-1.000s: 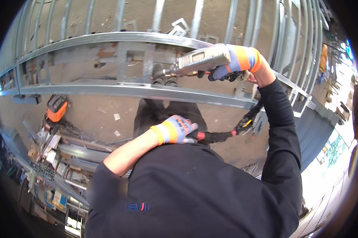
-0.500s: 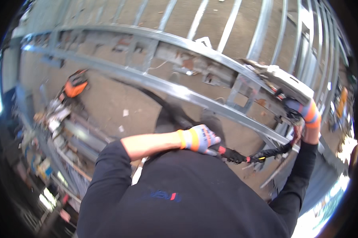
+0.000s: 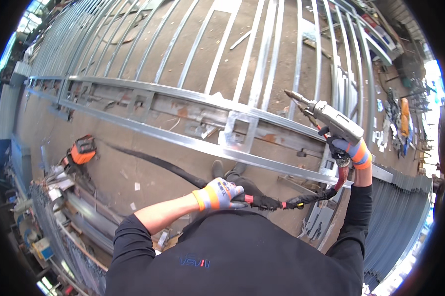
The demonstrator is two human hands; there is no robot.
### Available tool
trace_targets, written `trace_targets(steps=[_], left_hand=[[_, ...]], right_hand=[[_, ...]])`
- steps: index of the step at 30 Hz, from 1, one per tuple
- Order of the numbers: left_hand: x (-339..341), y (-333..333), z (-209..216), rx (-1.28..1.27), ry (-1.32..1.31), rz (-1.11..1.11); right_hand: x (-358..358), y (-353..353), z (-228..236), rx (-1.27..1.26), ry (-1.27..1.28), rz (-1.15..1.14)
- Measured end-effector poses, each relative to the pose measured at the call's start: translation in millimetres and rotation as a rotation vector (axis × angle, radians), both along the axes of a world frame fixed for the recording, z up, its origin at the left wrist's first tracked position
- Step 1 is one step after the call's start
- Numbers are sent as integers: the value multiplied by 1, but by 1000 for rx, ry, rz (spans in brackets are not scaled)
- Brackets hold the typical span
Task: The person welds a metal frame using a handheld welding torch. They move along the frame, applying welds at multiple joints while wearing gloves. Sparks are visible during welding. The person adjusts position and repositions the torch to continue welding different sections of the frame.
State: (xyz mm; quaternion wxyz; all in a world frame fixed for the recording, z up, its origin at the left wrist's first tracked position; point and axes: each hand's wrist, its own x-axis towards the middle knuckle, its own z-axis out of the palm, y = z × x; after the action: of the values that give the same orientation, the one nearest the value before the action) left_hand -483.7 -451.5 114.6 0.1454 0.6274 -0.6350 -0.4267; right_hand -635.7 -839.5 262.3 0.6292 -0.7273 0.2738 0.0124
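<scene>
My gloved right hand point(image 3: 349, 148) is wrapped round the grip of a grey, pistol-shaped welding gun point(image 3: 338, 120), raised at the right over the metal framework. Its tapered nozzle point(image 3: 297, 96) points to the upper left. From the grip a black-wrapped cable point(image 3: 267, 202) with red sections curves down and across in front of my body. My gloved left hand point(image 3: 220, 194) is closed round this cable near my waist. Beyond that hand the cable runs away to the left along the floor. The framework's near silver rail point(image 3: 197, 145) passes between my feet and the far bars.
Long parallel metal bars point(image 3: 195, 44) stretch away beyond the rail. An orange and black box-shaped item point(image 3: 83, 149) rests on the floor at left, near a heap of metal pieces point(image 3: 91, 170). Stacked grey corrugated sheets point(image 3: 397, 212) stand at right.
The view has shifted, showing more of the bars ahead. My right hand and the gun appear farther left, with the nozzle now plainly visible. My left hand keeps its hold on the cable.
</scene>
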Motion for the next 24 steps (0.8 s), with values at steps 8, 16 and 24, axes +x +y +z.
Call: trace_targets(steps=[8,16,24], left_hand=[[-71,-60,6,-136,55,-76],[-158,-149,17,-63,40,-85],[-261,-215,1,-68,135,-102]], right_hand=[[-81,-27,35,-62,72,25],[-182,-83,16,-257,-39,246],[-260,-151,-4,-205,88,281]])
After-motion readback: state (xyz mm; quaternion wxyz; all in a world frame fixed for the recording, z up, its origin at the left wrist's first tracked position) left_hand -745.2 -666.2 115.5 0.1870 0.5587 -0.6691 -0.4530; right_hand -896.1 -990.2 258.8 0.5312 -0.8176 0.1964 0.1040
